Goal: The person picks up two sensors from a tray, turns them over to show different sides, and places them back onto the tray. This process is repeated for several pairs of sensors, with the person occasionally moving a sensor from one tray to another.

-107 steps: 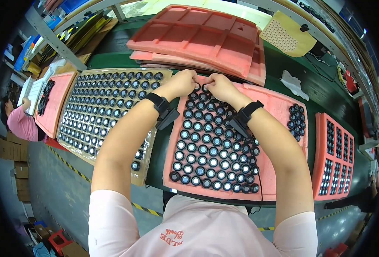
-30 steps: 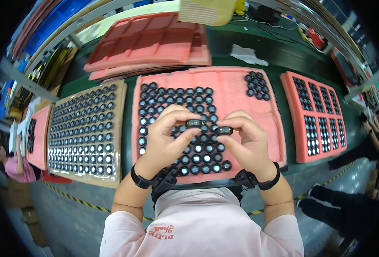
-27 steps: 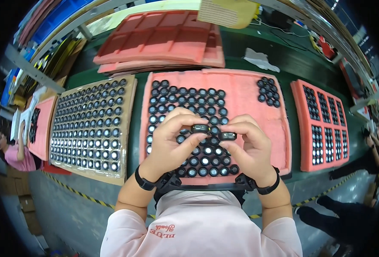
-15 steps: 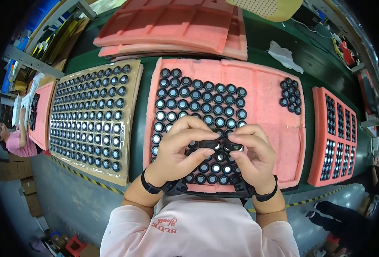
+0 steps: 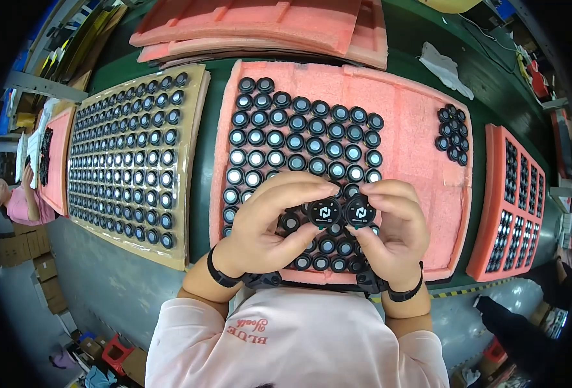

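Observation:
My left hand pinches a round black device between thumb and fingers. Its twin, a second round black device, sits in the grip of my right hand. Both are held side by side, with the flat faces that carry a white mark turned up. Under my hands lies a pink foam tray, bearing rows of black round pieces with pale shiny centres. My hands hide part of those rows. A loose cluster of small black round pieces stands at the tray's right side.
On the left is a tan tray full of similar pieces; a pink compartment tray stands on the right. Pink foam sheets are stacked behind. A white cloth lies at the back right. Another person works at far left.
Both devices have been tilted from edge-on so that their marked faces now show. My hands still grip them close together. The whole view has shifted slightly.

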`<act>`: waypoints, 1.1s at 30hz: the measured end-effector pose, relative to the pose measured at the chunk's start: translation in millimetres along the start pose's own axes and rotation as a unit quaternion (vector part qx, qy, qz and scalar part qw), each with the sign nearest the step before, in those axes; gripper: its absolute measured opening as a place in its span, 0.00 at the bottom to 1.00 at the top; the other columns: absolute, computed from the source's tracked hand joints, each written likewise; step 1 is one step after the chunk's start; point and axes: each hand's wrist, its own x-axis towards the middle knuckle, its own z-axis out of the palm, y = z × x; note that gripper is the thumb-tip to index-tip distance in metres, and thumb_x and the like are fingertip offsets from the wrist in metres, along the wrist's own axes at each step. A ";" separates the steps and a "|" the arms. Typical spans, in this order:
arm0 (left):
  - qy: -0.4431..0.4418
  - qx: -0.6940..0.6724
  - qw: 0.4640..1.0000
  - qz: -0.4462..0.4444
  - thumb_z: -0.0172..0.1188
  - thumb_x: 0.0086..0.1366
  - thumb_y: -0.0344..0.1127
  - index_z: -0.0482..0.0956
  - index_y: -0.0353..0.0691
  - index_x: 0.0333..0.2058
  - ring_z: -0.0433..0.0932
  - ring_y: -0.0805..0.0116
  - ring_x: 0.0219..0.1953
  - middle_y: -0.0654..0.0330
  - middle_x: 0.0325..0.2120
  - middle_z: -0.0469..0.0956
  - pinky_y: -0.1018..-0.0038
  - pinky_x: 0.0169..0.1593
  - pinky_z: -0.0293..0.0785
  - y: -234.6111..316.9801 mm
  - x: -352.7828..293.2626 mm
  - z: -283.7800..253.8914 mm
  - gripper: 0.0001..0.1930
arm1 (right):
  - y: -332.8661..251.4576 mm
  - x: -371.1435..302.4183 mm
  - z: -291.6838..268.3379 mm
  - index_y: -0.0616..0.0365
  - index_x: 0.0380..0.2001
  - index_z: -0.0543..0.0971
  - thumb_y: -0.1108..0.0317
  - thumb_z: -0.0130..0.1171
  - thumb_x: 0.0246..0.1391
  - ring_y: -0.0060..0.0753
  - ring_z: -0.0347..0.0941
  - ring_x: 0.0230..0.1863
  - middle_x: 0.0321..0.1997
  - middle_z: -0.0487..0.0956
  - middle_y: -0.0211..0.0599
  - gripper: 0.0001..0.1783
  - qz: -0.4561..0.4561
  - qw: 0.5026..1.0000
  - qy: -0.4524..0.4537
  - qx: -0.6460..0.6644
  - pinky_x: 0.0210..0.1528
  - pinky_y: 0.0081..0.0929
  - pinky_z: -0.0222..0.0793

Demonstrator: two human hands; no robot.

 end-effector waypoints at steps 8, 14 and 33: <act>-0.047 0.017 0.998 0.026 0.59 0.53 0.19 0.70 0.31 0.51 0.73 0.53 0.51 0.43 0.48 0.73 0.62 0.56 0.70 -3.3 0.7 -4.8 0.24 | 0.6 -0.1 1.0 0.64 0.44 0.72 0.81 0.65 0.44 0.39 0.71 0.50 0.48 0.72 0.50 0.21 0.008 1.000 0.008 0.013 0.53 0.33 0.69; -0.060 0.017 0.997 0.041 0.64 0.54 0.22 0.74 0.32 0.42 0.74 0.54 0.52 0.42 0.48 0.74 0.63 0.56 0.69 -3.5 3.5 -7.4 0.16 | -1.9 -0.6 -2.0 0.65 0.43 0.72 0.79 0.65 0.46 0.39 0.70 0.51 0.49 0.72 0.50 0.19 0.020 0.999 -0.009 0.038 0.53 0.34 0.69; -0.078 0.042 0.996 -0.017 0.63 0.59 0.24 0.76 0.28 0.45 0.74 0.64 0.45 0.49 0.44 0.74 0.73 0.47 0.72 -7.6 0.8 -9.2 0.15 | 2.0 -1.6 3.5 0.64 0.41 0.79 0.83 0.63 0.47 0.32 0.73 0.45 0.46 0.74 0.42 0.15 0.103 0.980 0.005 0.171 0.48 0.25 0.70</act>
